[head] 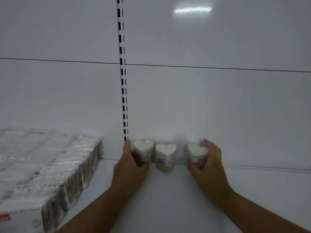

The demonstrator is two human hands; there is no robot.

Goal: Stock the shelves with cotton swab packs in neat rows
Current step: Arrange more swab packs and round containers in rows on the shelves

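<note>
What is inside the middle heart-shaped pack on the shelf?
The middle pack shows white swab tips filling its heart-shaped top. A printed label covers its sides, so the sticks below cannot be seen.

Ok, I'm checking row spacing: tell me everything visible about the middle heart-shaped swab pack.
The middle pack is a heart-shaped tub, white swab tips on top, purple-and-green label. It stands upright on the shelf by the back panel, close beside the left pack, apart from the right pack; no hand touches it.
</note>
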